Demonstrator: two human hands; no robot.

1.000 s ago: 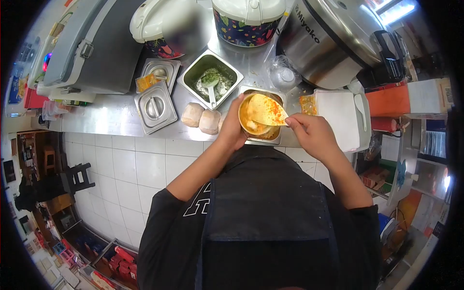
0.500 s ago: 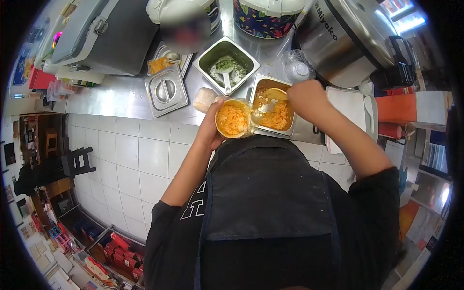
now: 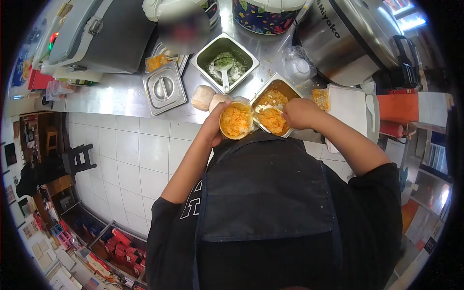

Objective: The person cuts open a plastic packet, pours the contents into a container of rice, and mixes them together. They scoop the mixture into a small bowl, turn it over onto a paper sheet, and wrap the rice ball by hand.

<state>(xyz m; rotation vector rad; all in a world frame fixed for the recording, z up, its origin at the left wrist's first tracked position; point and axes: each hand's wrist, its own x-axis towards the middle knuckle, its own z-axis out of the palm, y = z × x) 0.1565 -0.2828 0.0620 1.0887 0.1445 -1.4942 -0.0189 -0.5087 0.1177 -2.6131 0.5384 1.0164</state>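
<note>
1. Since half a second ago, your right hand (image 3: 299, 113) has drawn back from the far side of the rice pan (image 3: 290, 85) to its near edge. The cup (image 3: 240, 136) has hardly shifted.
2. Your left hand (image 3: 212, 126) is wrapped around the cup from the left. It holds the cup upright, touching the rice pan's left corner, at the bench (image 3: 116, 104) edge. The cup is full of orange rice.
3. Your right hand is closed in a fist over the rice pan's near right side, gripping a paddle (image 3: 263, 107). Only the pale blade shows, lying on the orange rice inside the pan.
4. Two pale rolls (image 3: 203, 98) sit just left of the rice pan, beyond the cup.
5. A herb pan (image 3: 203, 55) with a white spoon (image 3: 224, 77) stands behind the rice pan, to its left. A lidded pan (image 3: 164, 88) lies further left.
6. A white box (image 3: 345, 108) sits just right of the rice pan, and a large steel cooker (image 3: 353, 38) stands behind it to the right.
</note>
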